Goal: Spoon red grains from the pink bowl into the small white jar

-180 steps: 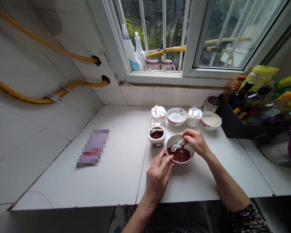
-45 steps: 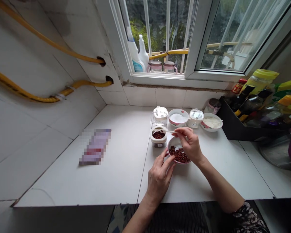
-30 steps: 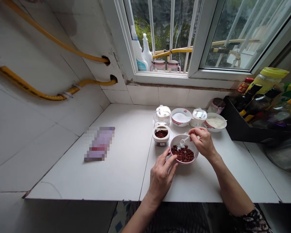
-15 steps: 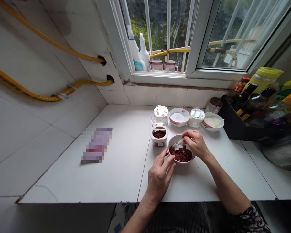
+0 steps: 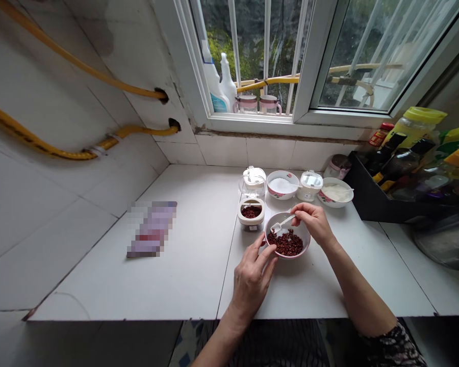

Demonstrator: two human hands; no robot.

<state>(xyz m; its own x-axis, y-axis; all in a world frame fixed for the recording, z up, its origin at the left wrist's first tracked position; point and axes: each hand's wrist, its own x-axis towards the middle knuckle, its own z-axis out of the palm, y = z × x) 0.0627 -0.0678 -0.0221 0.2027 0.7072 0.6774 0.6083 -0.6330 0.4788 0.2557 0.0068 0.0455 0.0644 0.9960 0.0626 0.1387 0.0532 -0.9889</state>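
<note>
A pink-rimmed bowl with dark red-brown grains stands on the white counter. My left hand grips its left rim between thumb and fingers. My right hand pinches the handle of a small white spoon, whose head is inside the bowl at the upper left, over the grains. Just left of the bowl is an open jar of similar grains. Behind stand a clear lidded jar, a flowered bowl of white powder, another lidded jar and a bowl of pale powder.
A black box of bottles stands at the right, with a glass lid beside it. A blurred purple packet lies on the left of the counter. Spray bottles and pink-lidded jars stand on the window sill; yellow hoses run along the left wall.
My right hand has shifted slightly up and right, showing more of the spoon's handle. The spoon's head has moved a little up and left. My left hand has stayed at the rim.
</note>
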